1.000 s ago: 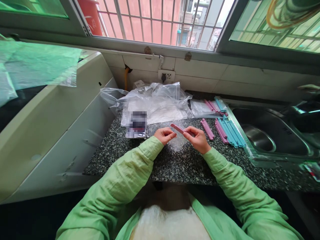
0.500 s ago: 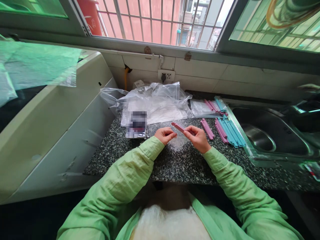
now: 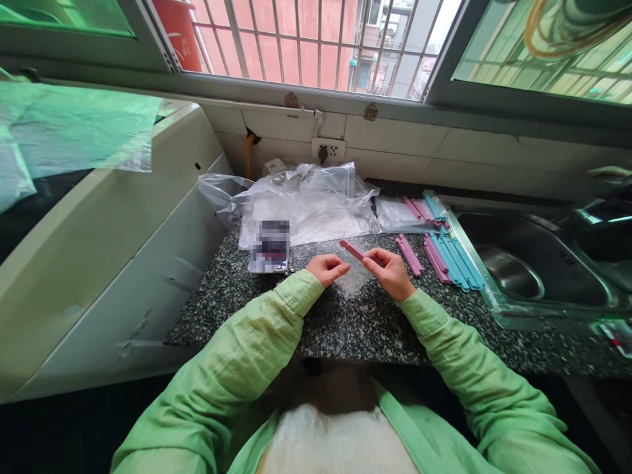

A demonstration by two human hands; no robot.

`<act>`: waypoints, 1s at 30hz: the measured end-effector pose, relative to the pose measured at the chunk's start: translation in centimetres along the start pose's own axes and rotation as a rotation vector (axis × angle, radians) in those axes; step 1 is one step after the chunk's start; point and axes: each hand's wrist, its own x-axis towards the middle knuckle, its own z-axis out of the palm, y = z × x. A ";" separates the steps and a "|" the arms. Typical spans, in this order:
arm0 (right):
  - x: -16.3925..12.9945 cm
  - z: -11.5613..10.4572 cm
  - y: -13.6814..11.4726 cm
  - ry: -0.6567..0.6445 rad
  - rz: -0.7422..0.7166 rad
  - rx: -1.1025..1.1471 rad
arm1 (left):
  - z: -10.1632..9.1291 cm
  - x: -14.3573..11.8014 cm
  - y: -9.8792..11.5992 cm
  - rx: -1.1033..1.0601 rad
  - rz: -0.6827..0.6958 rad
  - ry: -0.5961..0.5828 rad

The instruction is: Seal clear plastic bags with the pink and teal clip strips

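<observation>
My right hand (image 3: 392,273) is closed around one end of a pink bag sealing clip (image 3: 351,249), whose free end points left and slightly up. Facing it, my left hand (image 3: 326,268) has thumb and fingers pinched together. What it pinches, if anything, I cannot make out. A patch of clear plastic film (image 3: 353,283) shows against the dark counter between and below the hands. Just right of my right hand lie pink clips (image 3: 409,255). Farther right, more pink clips (image 3: 436,259) sit beside a row of blue clips (image 3: 459,262).
Large clear plastic bags (image 3: 316,204) cover the back of the speckled counter (image 3: 365,336). A pack with a blurred face (image 3: 269,247) lies left of my hands. Smaller clear bags (image 3: 399,216) with clips on them are near the metal sink (image 3: 498,309). A white appliance (image 3: 148,263) borders the left side.
</observation>
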 end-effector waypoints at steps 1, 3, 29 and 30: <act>0.0 -0.1 0.1 0.009 -0.001 0.011 | 0.0 0.0 0.0 0.014 -0.002 -0.006; 0.1 -0.3 0.3 0.029 0.003 0.033 | 0.0 0.0 0.0 0.041 0.002 -0.012; 0.7 -0.7 0.7 0.110 0.038 0.065 | 0.0 0.2 -0.1 0.087 0.040 -0.014; 0.7 -0.7 0.7 0.099 0.043 0.072 | 0.0 0.1 -0.1 0.088 0.037 -0.015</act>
